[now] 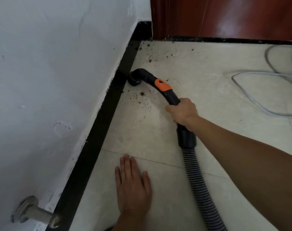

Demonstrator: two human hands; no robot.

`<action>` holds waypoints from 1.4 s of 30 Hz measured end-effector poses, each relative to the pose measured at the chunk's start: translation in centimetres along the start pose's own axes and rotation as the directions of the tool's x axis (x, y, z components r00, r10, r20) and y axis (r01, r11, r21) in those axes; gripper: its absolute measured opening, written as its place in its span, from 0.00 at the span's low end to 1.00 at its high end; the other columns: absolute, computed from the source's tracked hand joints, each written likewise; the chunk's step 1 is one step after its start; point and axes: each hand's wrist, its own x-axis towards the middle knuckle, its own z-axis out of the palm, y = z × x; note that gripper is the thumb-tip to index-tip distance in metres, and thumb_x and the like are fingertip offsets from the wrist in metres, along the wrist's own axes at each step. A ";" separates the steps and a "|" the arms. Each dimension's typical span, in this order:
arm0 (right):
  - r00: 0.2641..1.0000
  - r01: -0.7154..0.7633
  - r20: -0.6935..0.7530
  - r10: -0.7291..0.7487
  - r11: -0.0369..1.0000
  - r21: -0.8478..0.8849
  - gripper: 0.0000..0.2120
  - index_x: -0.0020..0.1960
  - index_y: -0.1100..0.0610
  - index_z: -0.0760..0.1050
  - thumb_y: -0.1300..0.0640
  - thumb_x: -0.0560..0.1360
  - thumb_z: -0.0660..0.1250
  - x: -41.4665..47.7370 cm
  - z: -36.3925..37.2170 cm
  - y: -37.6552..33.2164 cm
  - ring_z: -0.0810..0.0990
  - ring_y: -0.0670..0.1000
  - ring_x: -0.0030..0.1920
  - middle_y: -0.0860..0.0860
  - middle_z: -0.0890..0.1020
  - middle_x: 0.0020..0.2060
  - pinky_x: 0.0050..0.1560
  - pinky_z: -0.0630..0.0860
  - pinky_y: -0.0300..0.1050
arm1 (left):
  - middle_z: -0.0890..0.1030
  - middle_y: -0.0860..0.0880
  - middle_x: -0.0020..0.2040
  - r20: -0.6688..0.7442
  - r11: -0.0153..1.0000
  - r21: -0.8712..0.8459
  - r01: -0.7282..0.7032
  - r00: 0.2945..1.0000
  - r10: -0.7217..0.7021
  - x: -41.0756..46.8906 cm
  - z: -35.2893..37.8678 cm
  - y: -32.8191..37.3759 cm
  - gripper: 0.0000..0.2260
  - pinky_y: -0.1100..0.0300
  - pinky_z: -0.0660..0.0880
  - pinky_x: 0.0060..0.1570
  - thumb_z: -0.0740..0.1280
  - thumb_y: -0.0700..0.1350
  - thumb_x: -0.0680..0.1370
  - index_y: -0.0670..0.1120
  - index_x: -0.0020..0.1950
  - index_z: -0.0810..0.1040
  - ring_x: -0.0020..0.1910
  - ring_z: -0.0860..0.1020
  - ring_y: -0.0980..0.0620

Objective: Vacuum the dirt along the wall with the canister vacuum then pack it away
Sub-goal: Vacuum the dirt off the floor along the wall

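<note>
Along the black skirting board (98,130), seen from the head camera, the nozzle (134,79) of the vacuum touched the foot of the board. The right hand (182,112) held the curved black handle (168,95) just behind its orange slider (162,85), with the fingers (171,108) curled round it. The left hand (133,185) lay flat on the floor (208,90), its fingers straight and close together, holding nothing. The ribbed hose (197,172) ran back beneath the right forearm and out of the picture; the canister itself was not in view. Loose dirt (142,95) was scattered just beside the nozzle and also in the corner by the red-brown door (225,17), so the vacuuming looked not finished. The risk, I think, was this: a nozzle swept too fast or lifted could push the crumbs aside instead of sucking them in, and the hose could catch the grey cable (258,75) lying in loops on the right. The floor was pale tile with a thin joint. The wall (50,64) was white and rough, with a metal fitting (33,212) low down.
</note>
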 end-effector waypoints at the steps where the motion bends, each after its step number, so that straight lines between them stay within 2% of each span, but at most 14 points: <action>1: 0.999 -0.016 -0.030 0.016 1.000 0.003 0.16 0.54 0.57 0.75 0.50 0.70 0.71 0.3 -1.0 0.4 0.83 0.59 0.40 0.57 0.82 0.42 0.42 0.82 0.52 | 0.66 0.41 0.74 -0.002 1.000 -0.001 -0.001 1.000 0.001 0.0 0.0 0.0 0.29 0.47 0.54 0.72 0.46 0.54 0.81 0.37 0.73 0.66 0.75 0.60 0.46; 5: 0.975 -0.125 -0.165 0.147 0.983 0.134 0.14 0.50 0.62 0.78 0.54 0.70 0.73 0.6 -6.7 3.8 0.79 0.57 0.30 0.58 0.82 0.34 0.40 0.81 0.54 | 0.66 0.40 0.74 -0.003 1.000 0.002 0.000 1.000 0.000 0.0 0.0 0.0 0.28 0.48 0.55 0.71 0.50 0.53 0.79 0.37 0.73 0.67 0.75 0.62 0.45; 9: 0.941 -0.188 -0.236 0.242 0.955 0.228 0.12 0.49 0.63 0.78 0.58 0.70 0.73 -0.9 -11.2 7.0 0.74 0.55 0.25 0.57 0.78 0.30 0.32 0.76 0.48 | 0.66 0.41 0.74 -0.010 1.000 0.003 0.007 1.000 -0.007 -0.1 -0.1 0.0 0.29 0.48 0.55 0.71 0.51 0.54 0.79 0.37 0.73 0.67 0.75 0.59 0.46; 12: 0.934 -0.200 -0.237 0.266 0.942 0.271 0.09 0.48 0.62 0.77 0.59 0.70 0.72 -2.5 -11.5 8.2 0.73 0.55 0.25 0.57 0.77 0.30 0.31 0.75 0.47 | 0.66 0.41 0.74 -0.013 1.000 -0.012 0.009 1.000 -0.009 -0.1 0.0 0.0 0.28 0.48 0.54 0.72 0.50 0.53 0.79 0.37 0.73 0.67 0.75 0.60 0.45; 16: 0.954 -0.166 -0.197 0.226 0.946 0.277 0.09 0.47 0.62 0.77 0.59 0.70 0.72 -3.0 -8.7 7.5 0.73 0.55 0.25 0.57 0.77 0.29 0.31 0.75 0.48 | 0.67 0.40 0.74 -0.017 1.000 -0.018 0.008 1.000 -0.008 -0.1 0.0 0.1 0.29 0.47 0.54 0.72 0.50 0.53 0.79 0.36 0.72 0.67 0.75 0.62 0.45; 21: 0.985 -0.098 -0.124 0.119 0.981 0.167 0.12 0.49 0.60 0.78 0.55 0.69 0.71 -2.3 -4.3 4.1 0.78 0.55 0.27 0.57 0.81 0.33 0.35 0.81 0.52 | 0.65 0.41 0.75 -0.021 1.000 -0.011 0.009 1.000 -0.009 -0.2 0.2 -0.1 0.29 0.48 0.53 0.72 0.50 0.54 0.79 0.37 0.74 0.64 0.76 0.60 0.46; 24: 0.998 -0.032 -0.057 0.035 0.999 0.042 0.13 0.51 0.59 0.77 0.53 0.71 0.71 -3.2 -1.6 2.7 0.81 0.57 0.32 0.57 0.82 0.37 0.35 0.80 0.49 | 0.64 0.41 0.75 -0.026 1.000 -0.025 0.007 1.000 -0.008 -0.1 0.3 -0.1 0.29 0.48 0.52 0.72 0.49 0.54 0.80 0.38 0.74 0.64 0.76 0.59 0.46; 28: 0.998 0.042 0.048 -0.038 0.996 -0.079 0.15 0.53 0.57 0.75 0.51 0.70 0.70 -4.8 1.5 1.3 0.83 0.58 0.38 0.57 0.82 0.41 0.39 0.82 0.51 | 0.63 0.41 0.76 -0.033 0.999 -0.044 0.000 0.999 -0.001 -0.1 0.4 -0.1 0.29 0.48 0.52 0.73 0.48 0.54 0.80 0.38 0.75 0.63 0.77 0.58 0.46; 39: 0.990 0.084 0.126 -0.062 0.981 -0.178 0.08 0.46 0.54 0.75 0.52 0.69 0.70 -11.8 2.0 3.5 0.82 0.56 0.34 0.54 0.81 0.36 0.38 0.83 0.54 | 0.66 0.41 0.75 -0.033 0.996 -0.094 0.013 0.999 -0.016 -0.2 0.0 -0.1 0.28 0.48 0.54 0.72 0.50 0.54 0.79 0.38 0.74 0.65 0.76 0.60 0.46; 42: 0.994 0.071 0.092 -0.054 0.979 -0.193 0.09 0.46 0.55 0.76 0.52 0.69 0.70 -10.5 1.3 3.4 0.83 0.58 0.36 0.55 0.82 0.37 0.40 0.82 0.54 | 0.65 0.41 0.75 -0.044 0.996 -0.093 0.006 0.999 -0.010 -0.2 0.2 -0.2 0.28 0.48 0.54 0.72 0.50 0.53 0.79 0.38 0.74 0.65 0.76 0.60 0.46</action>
